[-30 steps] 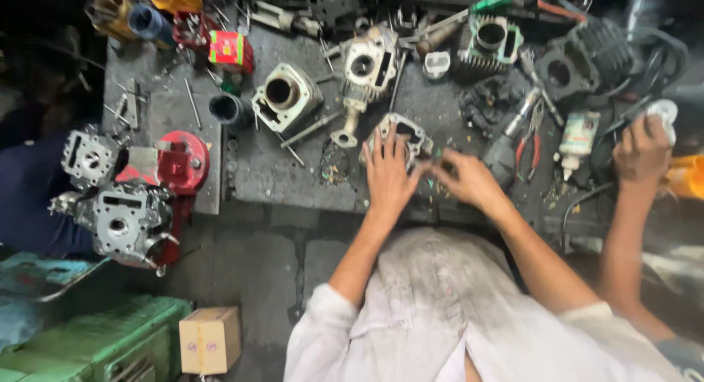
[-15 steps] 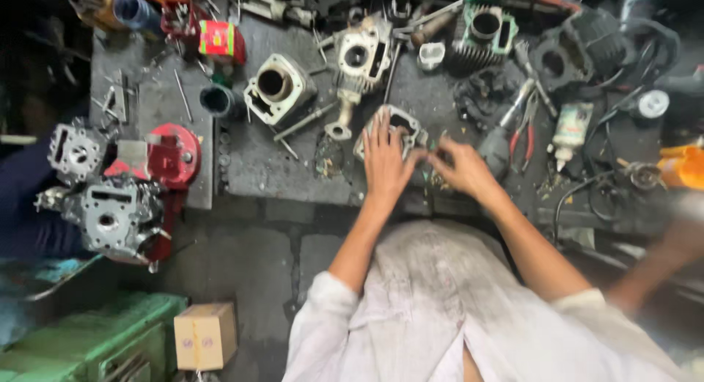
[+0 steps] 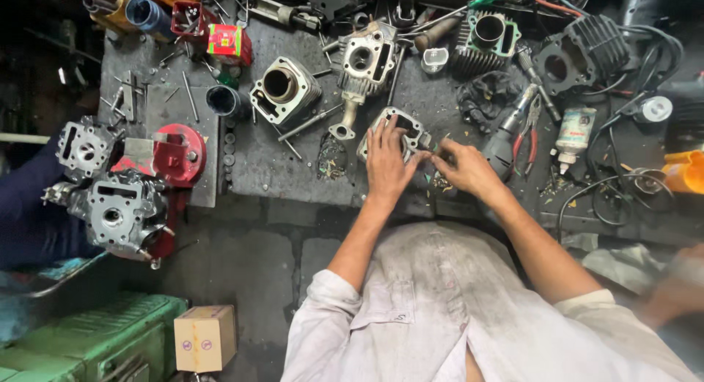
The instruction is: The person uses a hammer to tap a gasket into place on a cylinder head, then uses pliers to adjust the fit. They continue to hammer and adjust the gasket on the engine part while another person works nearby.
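An engine cover point(image 3: 400, 130) lies on the workbench point(image 3: 286, 169), pliers point(image 3: 524, 129) to its right, a cylinder point(image 3: 284, 91) to its left.

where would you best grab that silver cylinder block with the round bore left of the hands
Grip the cylinder block across its two flat finned sides, coming straight down from above. It lies bore-up on the workbench, and its lower left side looks free. The head casting crowds its right.

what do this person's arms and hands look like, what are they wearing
Both hands are bare: the left hand and the right hand wear no gloves, and no rings or watch can be made out. The forearms are uncovered too. The person wears a pale, grimy shirt with its sleeves rolled up to about the elbows, a cuff-like fold showing on the left sleeve. A chest pocket shows.
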